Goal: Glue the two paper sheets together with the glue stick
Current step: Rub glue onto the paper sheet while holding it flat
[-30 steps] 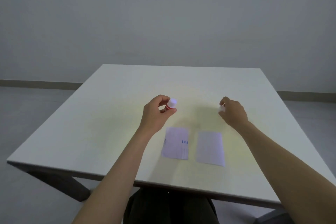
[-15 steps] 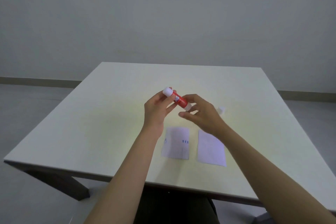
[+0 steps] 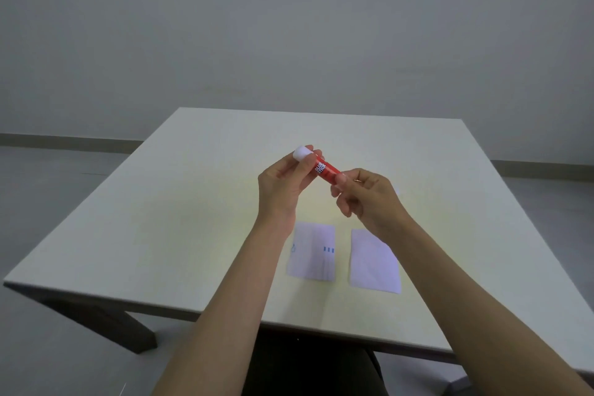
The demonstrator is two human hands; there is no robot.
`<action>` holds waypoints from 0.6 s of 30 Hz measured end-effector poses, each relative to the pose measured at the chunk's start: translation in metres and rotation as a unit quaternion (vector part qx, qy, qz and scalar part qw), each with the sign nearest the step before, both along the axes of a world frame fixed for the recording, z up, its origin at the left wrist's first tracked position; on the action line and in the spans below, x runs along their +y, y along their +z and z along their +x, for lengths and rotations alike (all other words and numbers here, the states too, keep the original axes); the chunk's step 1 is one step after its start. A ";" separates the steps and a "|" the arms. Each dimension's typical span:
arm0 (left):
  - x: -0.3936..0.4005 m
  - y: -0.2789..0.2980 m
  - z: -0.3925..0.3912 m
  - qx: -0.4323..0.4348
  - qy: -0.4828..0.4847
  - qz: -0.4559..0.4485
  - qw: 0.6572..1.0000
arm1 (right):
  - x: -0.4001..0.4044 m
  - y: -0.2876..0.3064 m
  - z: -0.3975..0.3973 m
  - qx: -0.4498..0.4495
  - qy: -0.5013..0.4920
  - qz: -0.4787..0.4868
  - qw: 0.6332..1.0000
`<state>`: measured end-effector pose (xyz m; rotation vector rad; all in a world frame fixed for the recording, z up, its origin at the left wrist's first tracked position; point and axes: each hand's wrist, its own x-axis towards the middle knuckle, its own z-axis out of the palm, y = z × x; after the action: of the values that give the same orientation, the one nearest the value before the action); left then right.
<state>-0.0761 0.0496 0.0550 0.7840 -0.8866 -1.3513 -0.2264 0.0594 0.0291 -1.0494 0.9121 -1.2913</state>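
Sheets: printed sheet and blank sheet flat, side by side, near table edge, unglued. Above them, glue stick now gripped by both hands: left hand fingers wrapped round upper body, right hand, a second ago out at right, now pinching base. Likely twisting glue out; spreading comes next.

1. The bench has a pale, cream-white top — square, seen from its near edge — on dark legs, one visible at the near left corner.
2. Two small white paper sheets lie flat on it near the front edge, side by side and just apart.
3. The left sheet carries small blue marks — the right sheet looks blank.
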 end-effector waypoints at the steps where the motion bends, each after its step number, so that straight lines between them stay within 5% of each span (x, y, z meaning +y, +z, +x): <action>1: 0.000 0.000 0.000 -0.001 -0.005 -0.005 1.000 | 0.000 0.000 -0.002 -0.020 0.026 0.047 0.998; 6: 0.002 -0.007 -0.002 -0.020 -0.025 -0.016 0.999 | -0.006 0.002 0.000 0.058 0.051 0.211 0.974; 8: 0.002 -0.009 -0.003 -0.007 -0.024 -0.010 1.000 | -0.007 0.000 0.001 0.070 0.019 0.167 0.983; 12: -0.001 -0.010 -0.002 0.009 -0.008 -0.002 1.000 | -0.001 -0.011 -0.005 -0.054 0.061 0.007 0.997; 18: -0.002 -0.014 -0.001 0.020 -0.006 0.012 1.000 | 0.000 -0.009 -0.007 -0.009 0.065 0.026 0.998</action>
<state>-0.0775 0.0474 0.0413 0.7678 -0.8455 -1.3853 -0.2336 0.0593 0.0199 -1.0393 0.8457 -1.1616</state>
